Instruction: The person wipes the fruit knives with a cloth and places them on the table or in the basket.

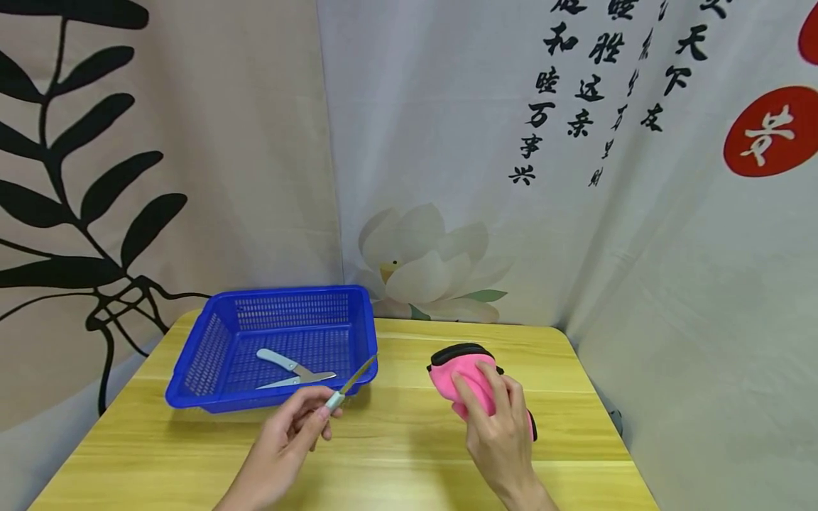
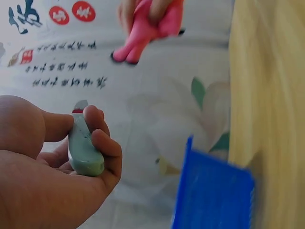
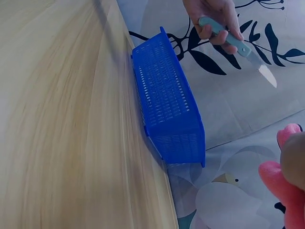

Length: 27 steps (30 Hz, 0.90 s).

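In the head view my left hand point(image 1: 290, 433) grips a knife point(image 1: 335, 399) by its pale green handle, blade pointing up and to the right. The right wrist view shows the same knife point(image 3: 243, 49) side on, with its bright blade bare. My right hand point(image 1: 501, 433) holds a soft pink item with black edging point(image 1: 469, 380) above the table, fingers pressed into it. Its kind is unclear; in the left wrist view this pink item point(image 2: 143, 31) bunches into two black-tipped ends. Just beyond my left hand, a blue plastic basket point(image 1: 217, 394) contains a pale-handled bladed tool point(image 1: 277, 358).
The basket stands at the left rear of the yellow wooden table point(image 1: 396, 468). Behind and beside the table hangs a curtain point(image 1: 434, 142) printed with leaves, a lotus and black characters. The table's right edge meets the curtain.
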Motion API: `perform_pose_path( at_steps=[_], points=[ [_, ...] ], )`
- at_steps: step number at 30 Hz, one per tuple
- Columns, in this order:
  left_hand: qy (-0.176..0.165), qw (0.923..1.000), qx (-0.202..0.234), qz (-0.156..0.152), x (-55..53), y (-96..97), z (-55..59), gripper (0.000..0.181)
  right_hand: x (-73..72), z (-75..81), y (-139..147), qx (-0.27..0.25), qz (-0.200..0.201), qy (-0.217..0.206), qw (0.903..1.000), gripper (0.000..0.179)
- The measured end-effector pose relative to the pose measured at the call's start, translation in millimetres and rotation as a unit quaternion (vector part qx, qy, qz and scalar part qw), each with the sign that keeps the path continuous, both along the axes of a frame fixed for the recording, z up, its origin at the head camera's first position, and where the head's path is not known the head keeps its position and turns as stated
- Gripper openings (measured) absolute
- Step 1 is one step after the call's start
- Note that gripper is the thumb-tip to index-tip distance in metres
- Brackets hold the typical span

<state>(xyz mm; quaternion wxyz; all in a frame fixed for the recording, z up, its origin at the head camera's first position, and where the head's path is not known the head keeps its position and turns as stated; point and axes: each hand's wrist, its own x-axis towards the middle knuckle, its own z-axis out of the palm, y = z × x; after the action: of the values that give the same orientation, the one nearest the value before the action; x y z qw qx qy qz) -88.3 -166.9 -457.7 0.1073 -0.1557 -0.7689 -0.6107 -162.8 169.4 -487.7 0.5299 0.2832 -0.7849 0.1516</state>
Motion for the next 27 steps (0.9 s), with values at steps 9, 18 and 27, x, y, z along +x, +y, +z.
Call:
perform_pose_path(
  at_steps=[9, 18, 27],
  points=[
    [0.009, 0.991, -0.093, 0.096, -25.4, -48.7, 14.7, 0.024, -2.0, -3.3, 7.9, -0.011, 0.0, -0.001, 0.9999, 0.032],
    [0.002, 0.9736, -0.192, 0.124, -58.1, -81.1, 18.6, 0.03, 1.1, -6.1, 17.6, -0.034, 0.011, -0.043, 0.9984, 0.029],
    [-0.056, 0.961, -0.253, 0.096, -80.5, -95.3, 16.6, 0.035, 8.0, -9.8, 25.9, -0.079, 0.022, -0.128, 0.9884, 0.059]
  ],
)
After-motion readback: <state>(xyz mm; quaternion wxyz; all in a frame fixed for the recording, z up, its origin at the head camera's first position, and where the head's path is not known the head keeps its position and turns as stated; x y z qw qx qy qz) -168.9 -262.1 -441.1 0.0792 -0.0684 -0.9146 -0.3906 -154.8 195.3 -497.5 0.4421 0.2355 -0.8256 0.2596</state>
